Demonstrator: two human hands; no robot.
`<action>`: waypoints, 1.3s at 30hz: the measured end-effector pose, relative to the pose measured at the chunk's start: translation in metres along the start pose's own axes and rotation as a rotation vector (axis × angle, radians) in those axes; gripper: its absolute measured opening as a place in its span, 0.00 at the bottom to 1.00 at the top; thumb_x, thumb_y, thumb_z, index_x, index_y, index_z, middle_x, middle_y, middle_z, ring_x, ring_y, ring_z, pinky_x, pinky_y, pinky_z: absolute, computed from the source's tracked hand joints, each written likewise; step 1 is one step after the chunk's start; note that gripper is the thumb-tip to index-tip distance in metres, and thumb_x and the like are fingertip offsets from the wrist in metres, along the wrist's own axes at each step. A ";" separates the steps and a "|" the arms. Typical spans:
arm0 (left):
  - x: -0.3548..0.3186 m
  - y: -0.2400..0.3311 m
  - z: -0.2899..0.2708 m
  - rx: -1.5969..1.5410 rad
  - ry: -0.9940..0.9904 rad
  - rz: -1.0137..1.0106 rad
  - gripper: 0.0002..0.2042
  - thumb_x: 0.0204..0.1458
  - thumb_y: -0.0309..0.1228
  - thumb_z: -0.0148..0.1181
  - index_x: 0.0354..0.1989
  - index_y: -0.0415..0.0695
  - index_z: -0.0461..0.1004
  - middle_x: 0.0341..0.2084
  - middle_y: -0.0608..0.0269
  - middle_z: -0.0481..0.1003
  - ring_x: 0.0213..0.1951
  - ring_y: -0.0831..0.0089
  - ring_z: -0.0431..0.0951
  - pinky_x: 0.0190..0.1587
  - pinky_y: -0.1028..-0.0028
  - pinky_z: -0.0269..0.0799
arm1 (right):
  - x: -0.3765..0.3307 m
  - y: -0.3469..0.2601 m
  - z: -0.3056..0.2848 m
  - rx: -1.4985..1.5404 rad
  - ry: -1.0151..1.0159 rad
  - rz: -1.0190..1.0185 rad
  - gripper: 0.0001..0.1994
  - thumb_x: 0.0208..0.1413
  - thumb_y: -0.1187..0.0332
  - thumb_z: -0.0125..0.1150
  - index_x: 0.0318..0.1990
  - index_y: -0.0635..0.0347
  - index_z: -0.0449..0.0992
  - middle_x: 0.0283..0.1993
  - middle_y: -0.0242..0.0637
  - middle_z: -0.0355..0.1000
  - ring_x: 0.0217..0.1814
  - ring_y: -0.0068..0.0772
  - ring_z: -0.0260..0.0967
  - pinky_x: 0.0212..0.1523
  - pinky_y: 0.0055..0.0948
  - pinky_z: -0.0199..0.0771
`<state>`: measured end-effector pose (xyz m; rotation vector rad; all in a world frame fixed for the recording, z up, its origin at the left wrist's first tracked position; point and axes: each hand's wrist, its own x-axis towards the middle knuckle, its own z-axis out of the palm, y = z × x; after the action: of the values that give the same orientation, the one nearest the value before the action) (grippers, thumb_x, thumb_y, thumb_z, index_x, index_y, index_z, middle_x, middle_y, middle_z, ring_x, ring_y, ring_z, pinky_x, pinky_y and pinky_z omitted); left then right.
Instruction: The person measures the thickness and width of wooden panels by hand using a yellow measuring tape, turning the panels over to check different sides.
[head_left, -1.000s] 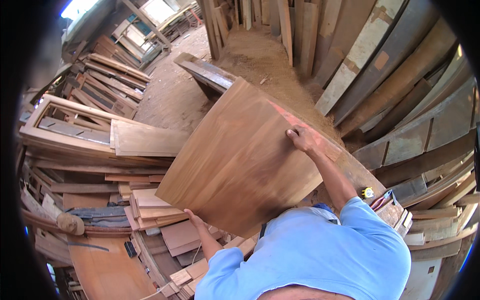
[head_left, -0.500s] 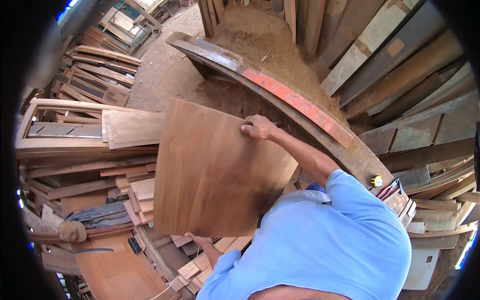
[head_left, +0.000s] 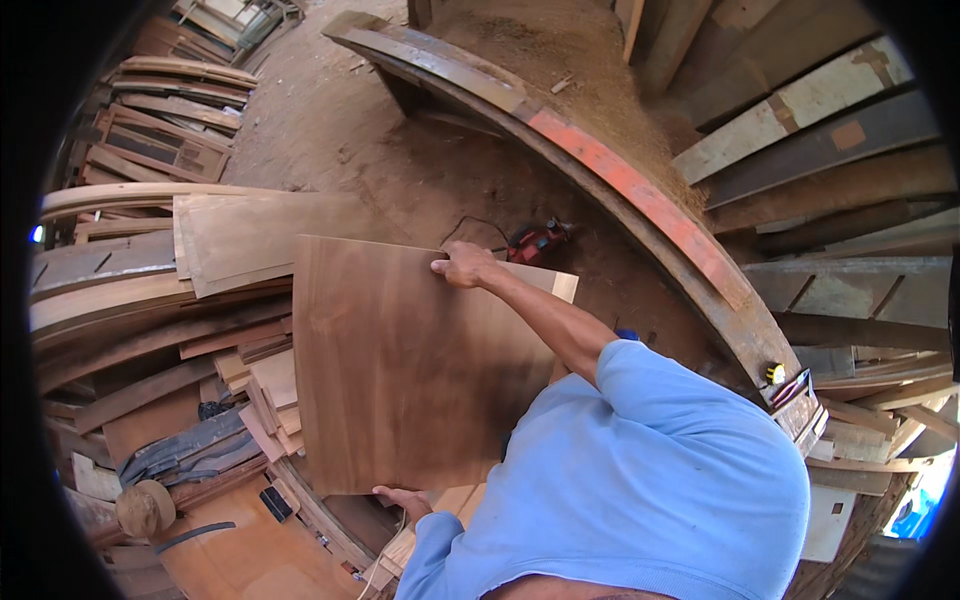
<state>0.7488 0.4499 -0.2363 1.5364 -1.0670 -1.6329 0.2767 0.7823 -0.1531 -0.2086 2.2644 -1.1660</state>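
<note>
A broad, flat brown wooden panel (head_left: 390, 370) is held up in front of my body, with both hands on its edges. My right hand (head_left: 466, 266) grips the far edge, thumb on the near face and the other fingers partly hidden behind it. At the near edge, my left hand (head_left: 404, 500) holds the panel from below, its fingers partly covered by the wood. Beyond the panel's far right corner a red power tool (head_left: 538, 242) with a dark cord lies on the ground.
A long bench (head_left: 640, 180) with a red-painted strip curves from far left to right. On its right end sits a yellow tape measure (head_left: 775, 374). Thin boards (head_left: 235, 245) and stacked lumber (head_left: 150, 345) lie on the left. Planks (head_left: 820, 190) lean at the right.
The panel and both hands have shifted left in view and slightly toward me. The red power tool has come into view beyond the panel. Both hands keep their hold.
</note>
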 end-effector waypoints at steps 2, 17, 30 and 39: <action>-0.020 0.005 0.035 0.006 -0.018 0.009 0.49 0.53 0.74 0.41 0.73 0.49 0.51 0.74 0.59 0.50 0.71 0.57 0.52 0.72 0.56 0.49 | 0.015 0.005 -0.004 -0.006 0.012 0.004 0.26 0.62 0.47 0.54 0.58 0.57 0.74 0.61 0.50 0.72 0.67 0.51 0.65 0.64 0.54 0.62; 0.041 0.006 0.169 -0.015 -0.278 0.027 0.51 0.54 0.73 0.42 0.74 0.44 0.47 0.74 0.56 0.49 0.71 0.57 0.53 0.72 0.58 0.50 | 0.110 0.025 -0.095 0.119 0.129 -0.180 0.22 0.59 0.53 0.57 0.54 0.59 0.78 0.57 0.51 0.75 0.62 0.53 0.70 0.60 0.45 0.69; 0.050 0.214 0.479 0.029 -0.438 0.402 0.47 0.57 0.66 0.49 0.69 0.32 0.56 0.67 0.50 0.61 0.66 0.56 0.64 0.68 0.60 0.59 | 0.180 -0.026 -0.254 0.460 0.449 -0.197 0.18 0.61 0.60 0.57 0.46 0.69 0.79 0.38 0.44 0.78 0.43 0.35 0.73 0.47 0.36 0.72; 0.177 0.173 0.627 0.406 -0.420 0.460 0.44 0.62 0.63 0.44 0.67 0.28 0.60 0.64 0.44 0.66 0.65 0.57 0.66 0.67 0.61 0.60 | 0.265 0.014 -0.230 0.332 0.631 0.049 0.25 0.63 0.57 0.56 0.59 0.69 0.71 0.56 0.53 0.73 0.61 0.49 0.68 0.61 0.41 0.65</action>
<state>0.0960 0.2947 -0.1758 1.0679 -1.9154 -1.4948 -0.0674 0.8495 -0.1720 0.3976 2.5090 -1.7382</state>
